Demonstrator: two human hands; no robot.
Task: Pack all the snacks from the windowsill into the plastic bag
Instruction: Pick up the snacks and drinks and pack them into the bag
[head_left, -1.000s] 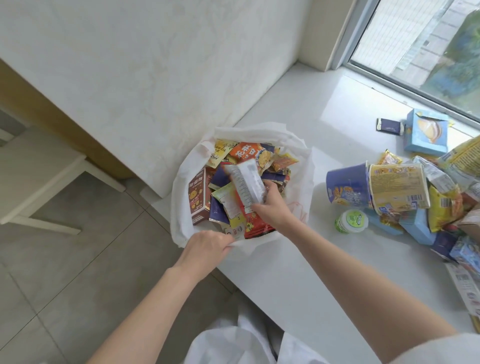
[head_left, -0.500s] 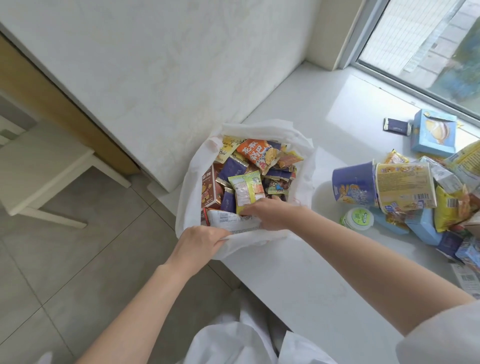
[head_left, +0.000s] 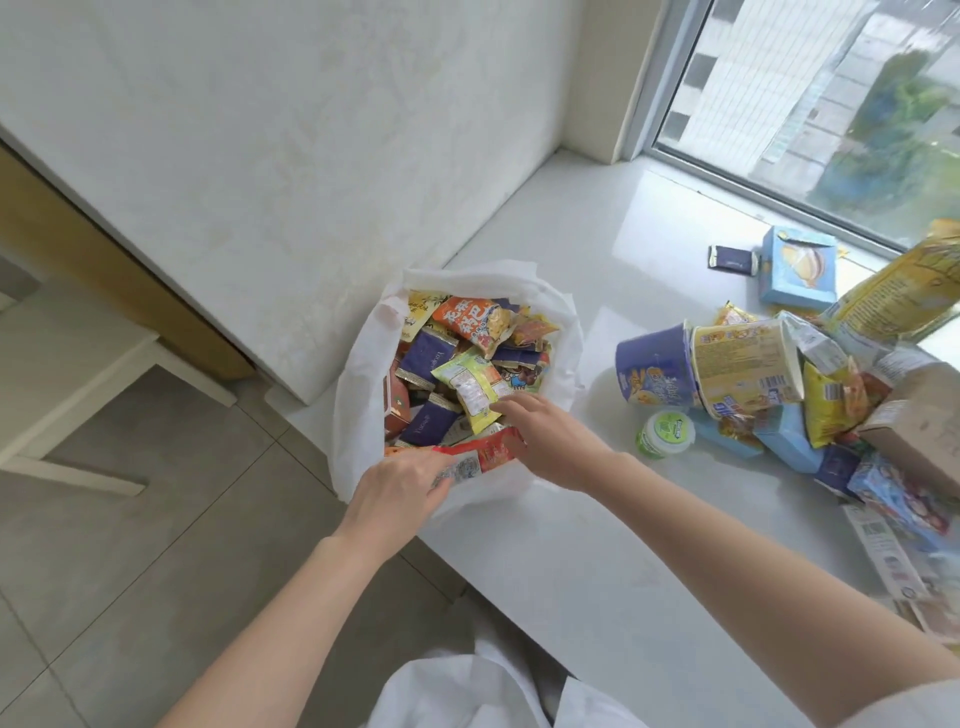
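Note:
The white plastic bag (head_left: 358, 395) stands open at the left end of the windowsill (head_left: 597, 561), filled with several snack packets. My left hand (head_left: 400, 488) grips the bag's near rim. A red packet (head_left: 491, 451) lies across that rim, between both hands. Over the bag's near right side, my right hand (head_left: 545, 441) has relaxed fingers pointing left, holding nothing, fingertips by a yellow-green packet (head_left: 470, 387). More snacks lie piled on the sill at the right.
The pile on the right holds a purple cup (head_left: 654, 369), a yellow cup (head_left: 743, 364), a green-lidded tub (head_left: 665, 434), a blue box (head_left: 800, 267) and a dark packet (head_left: 732, 258). The window runs behind it. A wall flanks the bag; tiled floor lies below.
My right hand lowered a packet into the bag at its near rim and let it go; its fingers have straightened. My left hand kept its grip on the bag's rim.

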